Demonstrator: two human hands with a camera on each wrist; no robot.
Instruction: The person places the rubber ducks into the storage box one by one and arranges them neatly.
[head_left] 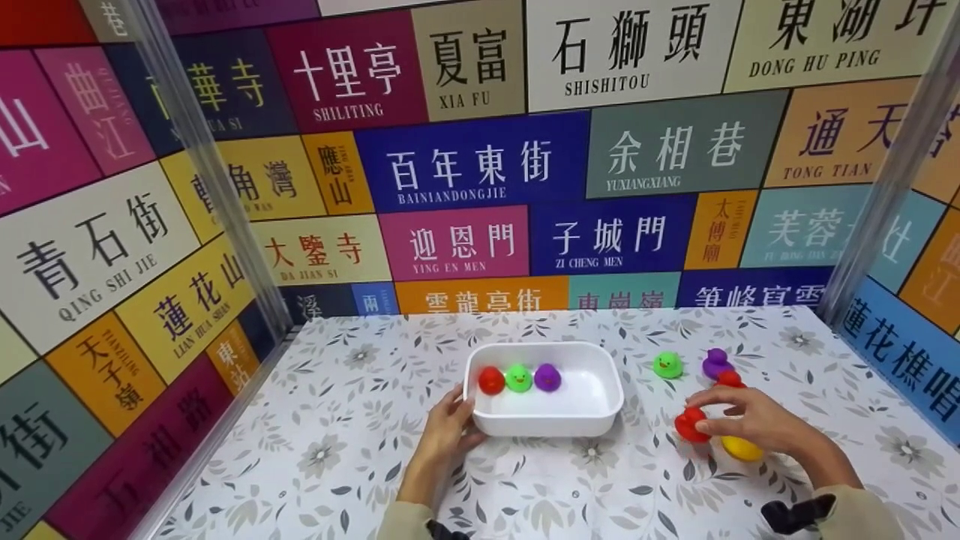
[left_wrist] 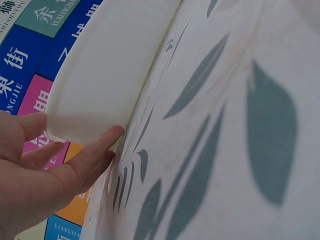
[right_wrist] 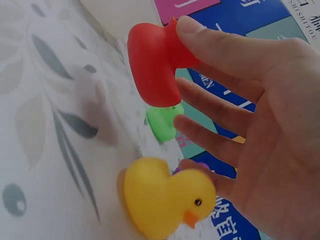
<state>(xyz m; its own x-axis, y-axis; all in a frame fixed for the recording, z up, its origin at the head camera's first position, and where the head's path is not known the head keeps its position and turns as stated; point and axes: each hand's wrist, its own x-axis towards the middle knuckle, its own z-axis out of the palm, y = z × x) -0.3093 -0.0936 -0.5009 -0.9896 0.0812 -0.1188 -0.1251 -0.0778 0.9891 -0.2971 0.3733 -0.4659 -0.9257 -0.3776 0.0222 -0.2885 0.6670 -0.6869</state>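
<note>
A white box stands on the table, with a red toy duck, a green one and a purple one in a row inside. My left hand touches the box's left end, its fairly straight fingers against the wall and rim. To the right of the box, my right hand pinches another red toy duck between thumb and fingers, above the table. A yellow toy duck sits just below that hand, partly hidden by it in the head view.
Beyond the right hand are a green duck, a purple duck and another red duck, mostly covered by the hand. A leaf-patterned cloth covers the table. Clear panels and a wall of coloured signs border it.
</note>
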